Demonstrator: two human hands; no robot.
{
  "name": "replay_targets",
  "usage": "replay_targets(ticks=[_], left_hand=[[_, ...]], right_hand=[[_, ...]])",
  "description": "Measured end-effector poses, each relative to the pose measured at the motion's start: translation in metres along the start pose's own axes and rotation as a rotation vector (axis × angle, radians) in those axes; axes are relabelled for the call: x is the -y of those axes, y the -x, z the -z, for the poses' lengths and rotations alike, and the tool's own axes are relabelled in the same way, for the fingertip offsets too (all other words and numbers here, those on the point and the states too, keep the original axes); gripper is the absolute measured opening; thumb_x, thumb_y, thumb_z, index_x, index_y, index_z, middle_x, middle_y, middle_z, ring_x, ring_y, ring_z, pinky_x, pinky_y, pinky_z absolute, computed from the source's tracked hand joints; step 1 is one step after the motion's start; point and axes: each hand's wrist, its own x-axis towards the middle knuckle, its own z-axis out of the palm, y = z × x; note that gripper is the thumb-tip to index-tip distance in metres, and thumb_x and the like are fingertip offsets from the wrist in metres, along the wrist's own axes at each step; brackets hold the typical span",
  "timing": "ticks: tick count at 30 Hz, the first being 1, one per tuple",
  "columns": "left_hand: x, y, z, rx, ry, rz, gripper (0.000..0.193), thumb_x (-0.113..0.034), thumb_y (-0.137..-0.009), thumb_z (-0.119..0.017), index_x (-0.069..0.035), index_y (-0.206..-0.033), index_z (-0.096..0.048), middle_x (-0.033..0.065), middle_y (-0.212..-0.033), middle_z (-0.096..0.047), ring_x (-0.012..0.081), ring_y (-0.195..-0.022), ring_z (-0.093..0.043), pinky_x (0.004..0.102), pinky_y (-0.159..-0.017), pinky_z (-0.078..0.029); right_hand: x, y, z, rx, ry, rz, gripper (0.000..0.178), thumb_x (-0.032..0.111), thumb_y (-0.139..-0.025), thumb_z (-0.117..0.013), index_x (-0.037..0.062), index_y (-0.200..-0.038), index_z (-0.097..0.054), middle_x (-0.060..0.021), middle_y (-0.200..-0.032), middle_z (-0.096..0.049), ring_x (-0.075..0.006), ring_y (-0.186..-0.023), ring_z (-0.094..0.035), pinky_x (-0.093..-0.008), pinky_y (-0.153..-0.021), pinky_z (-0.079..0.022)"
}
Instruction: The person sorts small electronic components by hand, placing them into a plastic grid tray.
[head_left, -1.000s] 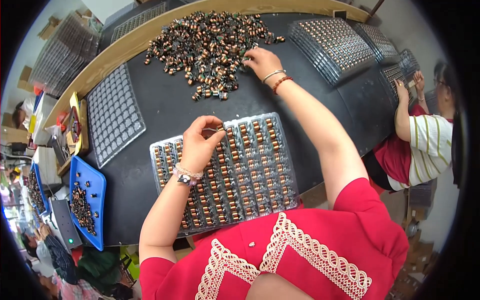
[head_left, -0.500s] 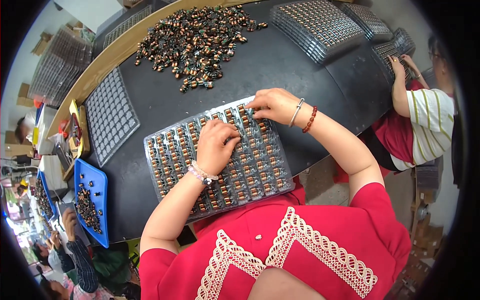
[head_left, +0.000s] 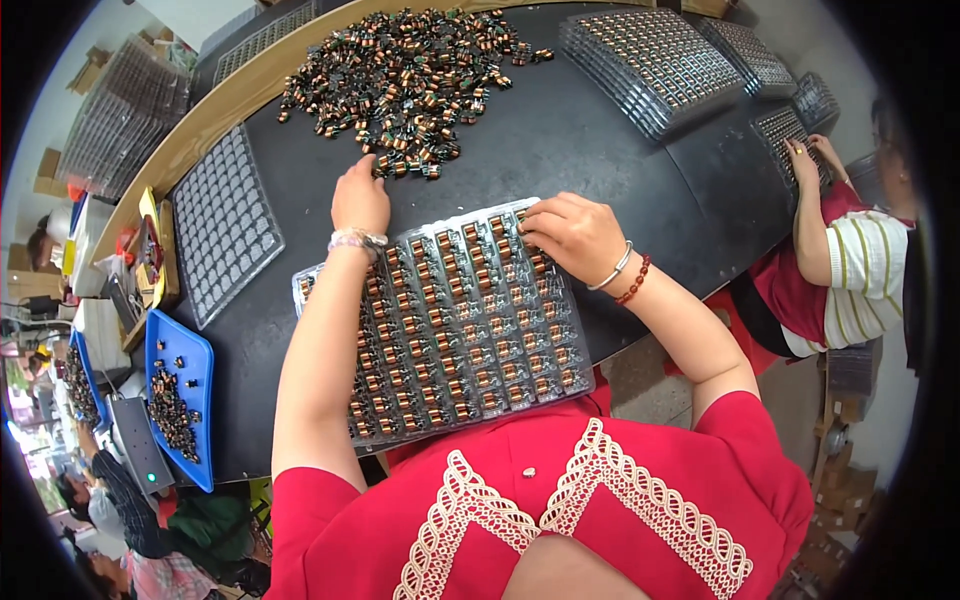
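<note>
A clear plastic tray (head_left: 470,408) lies in front of me on the dark table, its rows of pockets filled with small copper-wound coils (head_left: 440,345). My left hand (head_left: 361,200) is beyond the tray's far edge, fingertips drawn together at the near tip of a large heap of loose coils (head_left: 410,75). Whatever those fingertips pinch is hidden. Over the tray's far right corner bends my right hand (head_left: 578,238), its fingers closed at the end pockets beside a coil. The fingers cover what they grip.
An empty moulded tray (head_left: 228,225) lies left. Nearer stands a blue bin (head_left: 207,400) with more coils. Stacked filled trays (head_left: 655,65) occupy the far right. A wooden rim (head_left: 185,125) borders the table's far left. At right, a co-worker's hands (head_left: 805,160) are over another tray.
My left hand has left the middle of the tray and moved away from me to the coil heap. My right hand stays at the tray's far right corner, its fingers slightly more bent.
</note>
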Motion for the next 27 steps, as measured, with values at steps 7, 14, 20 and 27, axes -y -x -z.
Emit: replay_targets(ticks=[7,14,20,27], left_hand=[[0.005,-0.003,0.0,0.105,0.127,0.049,0.02,-0.014,-0.08,-0.065,-0.008,-0.099,-0.068,0.0123,-0.094,-0.067,0.0273,-0.087,-0.063,0.0378,-0.079,-0.049],[-0.018,0.012,0.023,0.149,0.778,0.303,0.028,-0.027,-0.096,-0.052,-0.003,-0.1,-0.066,-0.0001,-0.077,-0.058,0.0086,-0.07,-0.055,0.0231,-0.063,-0.047],[-0.032,0.034,0.033,0.161,0.928,0.37,0.038,-0.036,-0.097,-0.05,-0.004,-0.08,-0.06,-0.0045,-0.058,-0.046,0.0037,-0.049,-0.038,0.0211,-0.044,-0.03],[-0.033,0.055,0.033,0.294,1.092,0.332,0.025,-0.027,-0.096,-0.056,-0.004,-0.089,-0.06,-0.0047,-0.066,-0.051,0.0025,-0.052,-0.04,0.0192,-0.045,-0.032]], right_hand=[[0.009,0.017,-0.001,0.038,-0.23,0.107,0.014,0.009,-0.074,-0.07,0.0074,-0.088,-0.067,-0.0028,-0.094,-0.068,-0.0206,-0.08,-0.064,-0.0315,-0.069,-0.053],[0.003,0.017,-0.015,0.124,-0.39,0.095,0.011,0.012,-0.076,-0.068,0.0091,-0.087,-0.068,-0.0002,-0.093,-0.069,-0.0194,-0.085,-0.062,-0.0317,-0.076,-0.052],[0.012,0.025,-0.015,-0.03,-0.242,0.103,0.011,0.011,-0.074,-0.067,0.0093,-0.085,-0.068,0.0001,-0.096,-0.067,-0.0198,-0.088,-0.061,-0.031,-0.075,-0.052],[0.016,0.027,-0.007,0.025,-0.038,0.333,0.021,0.007,-0.073,-0.058,0.0021,-0.092,-0.066,-0.0067,-0.102,-0.066,-0.0188,-0.092,-0.063,-0.0305,-0.076,-0.055]])
